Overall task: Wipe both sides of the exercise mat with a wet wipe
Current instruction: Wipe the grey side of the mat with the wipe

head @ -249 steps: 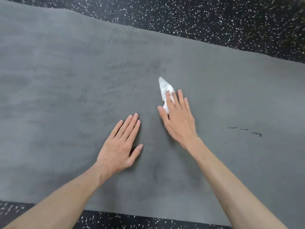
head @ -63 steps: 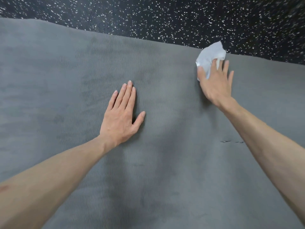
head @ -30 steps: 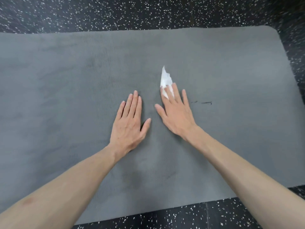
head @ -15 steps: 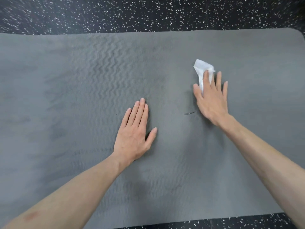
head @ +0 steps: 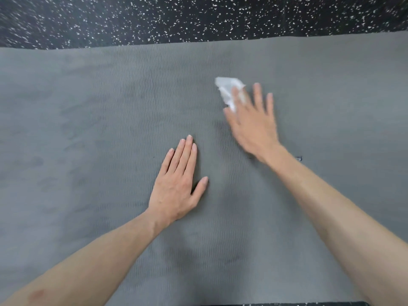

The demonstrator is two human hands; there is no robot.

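A grey ribbed exercise mat (head: 88,129) lies flat and fills most of the view. My left hand (head: 177,184) rests flat on it near the middle, fingers straight and together. My right hand (head: 251,122) is blurred with motion and presses a crumpled white wet wipe (head: 227,89) onto the mat with straight, spread fingers. The wipe sticks out past the fingertips toward the far edge; the rest is hidden under the hand.
Black rubber floor with white speckles (head: 198,16) runs beyond the mat's far edge, and a thin strip of floor (head: 287,304) shows at the near edge. A small dark mark (head: 299,158) sits on the mat beside my right forearm.
My right hand has slid the wipe leftward across the mat. The view has shifted, so the mat's far edge sits lower. My left hand still lies flat on the mat.
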